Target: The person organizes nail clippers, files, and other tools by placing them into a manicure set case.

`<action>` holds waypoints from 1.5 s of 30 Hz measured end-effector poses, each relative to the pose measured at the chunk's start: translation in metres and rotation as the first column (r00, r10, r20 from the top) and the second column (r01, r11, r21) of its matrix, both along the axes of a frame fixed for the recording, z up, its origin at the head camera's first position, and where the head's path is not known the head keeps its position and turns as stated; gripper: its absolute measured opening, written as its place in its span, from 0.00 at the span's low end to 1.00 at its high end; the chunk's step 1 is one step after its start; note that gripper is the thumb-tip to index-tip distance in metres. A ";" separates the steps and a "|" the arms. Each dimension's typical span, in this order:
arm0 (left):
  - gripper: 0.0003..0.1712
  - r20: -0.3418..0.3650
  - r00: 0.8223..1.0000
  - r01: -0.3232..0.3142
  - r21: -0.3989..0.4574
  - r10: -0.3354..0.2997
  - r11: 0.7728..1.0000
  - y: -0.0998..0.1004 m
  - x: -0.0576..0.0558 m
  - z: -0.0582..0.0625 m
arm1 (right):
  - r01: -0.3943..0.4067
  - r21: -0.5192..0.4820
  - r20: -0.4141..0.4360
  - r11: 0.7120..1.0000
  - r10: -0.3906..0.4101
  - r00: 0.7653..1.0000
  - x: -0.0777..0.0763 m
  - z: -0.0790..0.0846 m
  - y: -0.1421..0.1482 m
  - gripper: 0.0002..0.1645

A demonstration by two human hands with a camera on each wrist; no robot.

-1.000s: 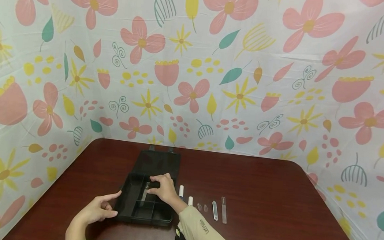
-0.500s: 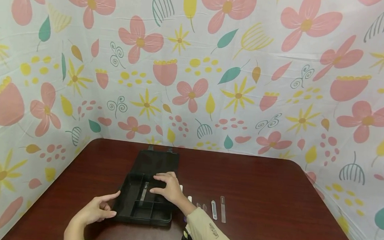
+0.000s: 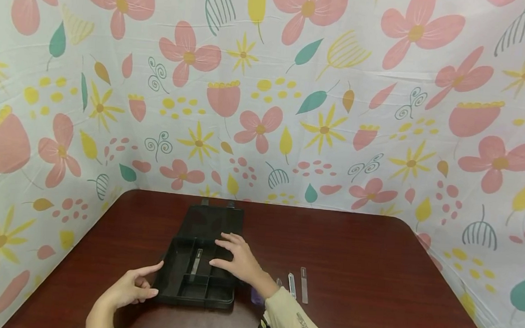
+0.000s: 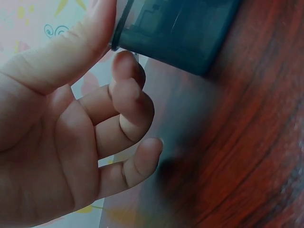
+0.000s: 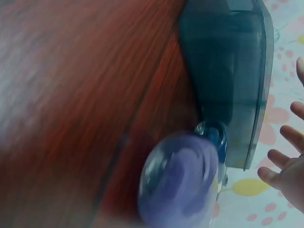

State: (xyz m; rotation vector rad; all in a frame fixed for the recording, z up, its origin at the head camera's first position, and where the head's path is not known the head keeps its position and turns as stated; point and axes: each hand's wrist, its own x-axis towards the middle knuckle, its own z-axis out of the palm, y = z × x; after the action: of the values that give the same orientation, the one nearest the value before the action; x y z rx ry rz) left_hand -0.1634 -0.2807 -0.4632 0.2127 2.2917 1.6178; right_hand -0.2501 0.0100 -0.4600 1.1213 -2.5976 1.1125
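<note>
A black divided box (image 3: 205, 303) lies with its lid (image 3: 213, 223) folded back on the table. Inside its middle compartment rests a thin clear strip (image 3: 196, 264), like a glass nail file. My right hand (image 3: 240, 263) hovers over the right part of the box, fingers spread and holding nothing. At the box's left side, my left hand (image 3: 126, 288) touches the wall with index finger and thumb apart; its other fingers are bent loosely, as the left wrist view shows. Beside the box stand a purple bottle (image 5: 178, 185) and a blue bottle (image 5: 214, 135), partly hidden by my right arm in the head view.
Right of my forearm lie a nail clipper (image 3: 292, 285) and another clear strip (image 3: 304, 285). A small clear piece (image 3: 279, 282) peeks out by the sleeve. A flowered cloth (image 3: 267, 94) hangs behind the brown table (image 3: 351, 270).
My right hand has let go of the clear strip in the box and moved right, its fingers spreading. My left hand stays at the box's side.
</note>
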 end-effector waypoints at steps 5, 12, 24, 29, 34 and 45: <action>0.43 0.010 1.000 0.005 0.007 -0.005 1.000 0.001 0.000 0.002 | -0.030 0.073 -0.060 0.997 0.034 0.998 0.004 0.004 0.007 0.35; 0.43 0.003 1.000 0.010 0.004 -0.010 1.000 0.002 0.000 0.002 | -0.062 0.017 -0.044 0.998 0.063 0.997 0.006 0.005 0.014 0.34; 0.42 -0.004 1.000 0.022 0.003 -0.022 1.000 -0.001 -0.001 -0.001 | -0.055 -0.075 -0.028 0.996 0.053 0.998 0.008 0.007 0.036 0.35; 0.43 0.018 1.000 0.020 0.018 -0.020 1.000 0.000 -0.001 0.000 | -0.043 -0.095 -0.035 0.995 0.040 0.999 0.009 0.006 0.046 0.34; 0.43 0.016 0.999 0.029 0.029 -0.029 0.999 0.000 0.000 0.000 | -0.033 -0.104 -0.058 0.994 0.027 0.998 0.009 0.004 0.054 0.35; 0.42 0.008 0.999 0.050 0.040 -0.051 0.998 -0.002 0.001 0.000 | -0.021 -0.133 -0.089 0.991 0.009 0.996 0.012 0.003 0.075 0.34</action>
State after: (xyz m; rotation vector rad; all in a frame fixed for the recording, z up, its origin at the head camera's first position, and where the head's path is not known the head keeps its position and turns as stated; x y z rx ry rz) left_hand -0.1623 -0.2823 -0.4637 0.2703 2.2304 1.6376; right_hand -0.2380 0.0847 -0.4573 1.1357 -2.4125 1.1922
